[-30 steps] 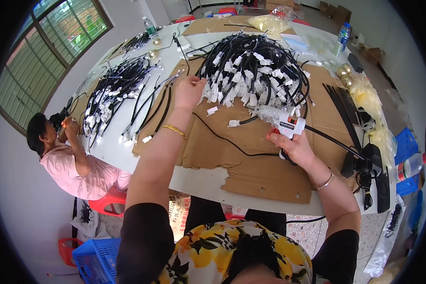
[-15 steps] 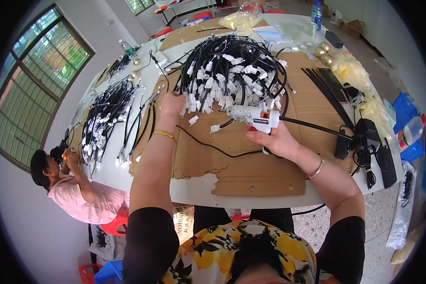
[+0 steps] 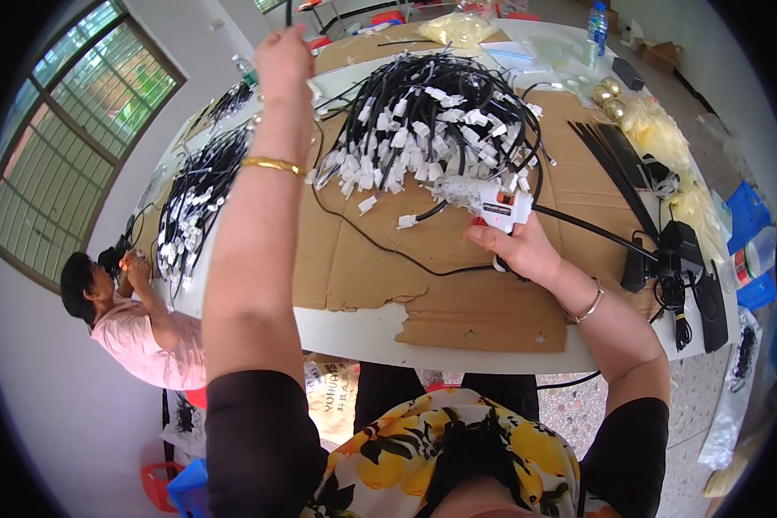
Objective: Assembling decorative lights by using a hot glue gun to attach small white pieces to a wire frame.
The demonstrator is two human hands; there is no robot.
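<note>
My right hand [image 3: 525,250] is wrapped round the handle of a white hot glue gun [image 3: 502,205], its nozzle pointing left. A long black rod [image 3: 591,231] sticks out of the gun's back. The gun hovers over brown cardboard, just in front of a big heap of black cables [image 3: 432,95] with white connectors. My left hand [image 3: 285,62] is raised high at the far left of the heap, fingers closed. A thin dark piece, apparently a black cable [image 3: 288,12], rises from it; the rest of it is out of view.
Cardboard [image 3: 483,319] covers part of the white table [image 3: 345,332]. A second cable pile [image 3: 200,190] lies at left, near a seated person in pink [image 3: 151,345]. Black rods [image 3: 609,177], adapters [image 3: 682,242] and yellowish plastic bags [image 3: 656,134] line the right side. A thin cord [image 3: 388,250] crosses the cardboard.
My left hand has lifted from the heap's left edge, moving up and away, with a black cable now rising from its fingers. My right hand keeps the glue gun in nearly the same place.
</note>
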